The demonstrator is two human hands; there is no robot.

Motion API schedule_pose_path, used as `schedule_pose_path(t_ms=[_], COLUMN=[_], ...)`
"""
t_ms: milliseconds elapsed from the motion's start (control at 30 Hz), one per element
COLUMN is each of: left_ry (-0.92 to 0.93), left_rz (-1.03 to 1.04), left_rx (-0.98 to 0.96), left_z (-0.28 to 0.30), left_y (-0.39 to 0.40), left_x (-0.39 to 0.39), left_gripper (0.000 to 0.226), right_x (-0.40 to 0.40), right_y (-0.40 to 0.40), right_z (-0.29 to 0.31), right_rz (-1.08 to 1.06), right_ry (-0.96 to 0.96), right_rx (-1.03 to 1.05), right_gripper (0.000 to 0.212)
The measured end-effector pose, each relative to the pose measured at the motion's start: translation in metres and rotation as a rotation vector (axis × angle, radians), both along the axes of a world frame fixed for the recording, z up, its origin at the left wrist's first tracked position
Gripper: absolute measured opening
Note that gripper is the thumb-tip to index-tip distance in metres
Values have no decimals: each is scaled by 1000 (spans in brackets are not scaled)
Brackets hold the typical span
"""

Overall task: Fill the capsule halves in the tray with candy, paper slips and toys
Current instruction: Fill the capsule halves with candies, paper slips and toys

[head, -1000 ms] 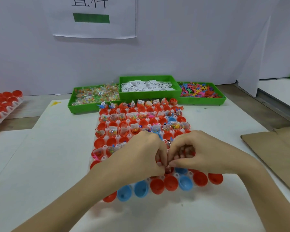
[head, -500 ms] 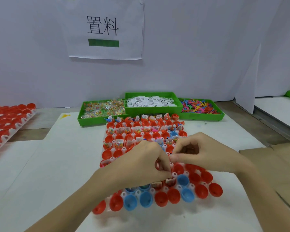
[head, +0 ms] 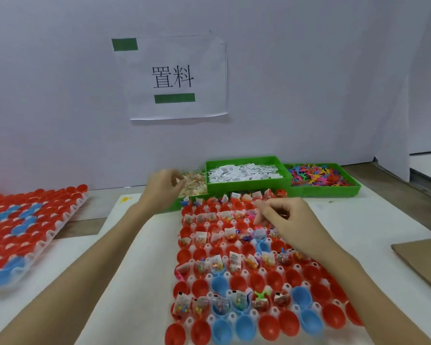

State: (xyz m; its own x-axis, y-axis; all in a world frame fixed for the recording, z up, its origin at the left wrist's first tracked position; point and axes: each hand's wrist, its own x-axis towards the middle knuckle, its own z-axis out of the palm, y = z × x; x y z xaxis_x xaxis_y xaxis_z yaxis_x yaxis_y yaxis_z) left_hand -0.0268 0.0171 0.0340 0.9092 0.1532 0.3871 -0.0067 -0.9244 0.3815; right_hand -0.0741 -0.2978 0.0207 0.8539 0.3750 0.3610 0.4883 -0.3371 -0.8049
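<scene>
On the white bench, my left hand (head: 163, 186), fingers loosely curled and empty, reaches the candy bin (head: 193, 183) at the tray's (head: 184, 317) far-left corner.

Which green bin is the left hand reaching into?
The leftmost green bin, holding wrapped candy; left hand is over it. The other two hold paper slips and toys.

The capsule tray (head: 237, 275) is set at centre; behind it, three bins are lined up: candy (head: 194, 183) left, seemingly, paper slips (head: 244, 171) middle, toys (head: 321, 176) right. A second tray (head: 23, 232) is placed far left.
</scene>
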Motion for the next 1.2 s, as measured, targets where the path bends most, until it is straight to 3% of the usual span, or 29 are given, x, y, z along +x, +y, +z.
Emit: schedule_pose_path(t_ms=[167, 233, 467, 567, 633, 700, 800, 867, 1000, 1100, 1200], left_ry=[383, 439, 287, 101, -81, -220, -245, -247, -221, -186, -206], left_rz=[-118, -149, -94, -41, -21, -20, -95, -147, -209, -317, -388], left_rx=[324, 339, 317, 300, 172, -111, -549, -683, -806, -794, -754], left_z=[-2, -3, -3, -2, -1, -2, -12, -22, -31, -32, -36], left_y=[35, 36, 35, 35, 29, 13, -17, -36, -59, -71, -81], left_x=[26, 30, 28, 16, 0, -25, -75, -107, -139, -146, -153], left_gripper=[32, 27, 11, 16, 17, 15, 15, 16, 18, 24, 29], right_x=[6, 8, 7, 6, 6, 7, 7, 5, 3, 6, 24], right_y=[-10, -14, -20, -23, -24, -25, -24, -22, -21, -18, -1], right_z=[-8, -11, -5, -4, -4, -5, -7, -7, -5, -2, 6], right_rz=[-78, -97, -125, -137, -144, -147, -150, -147, -171, -201, -226], right_ry=[-75, -95, -114, -117, -116, -115, -116, -119, -123, -137, -140], right_rx=[-61, -65, -4, 5, -5, -24, -70, -94, -69, -46, -107], right_gripper=[41, 41, 39, 40, 41, 41, 40, 39, 26, 13, 15])
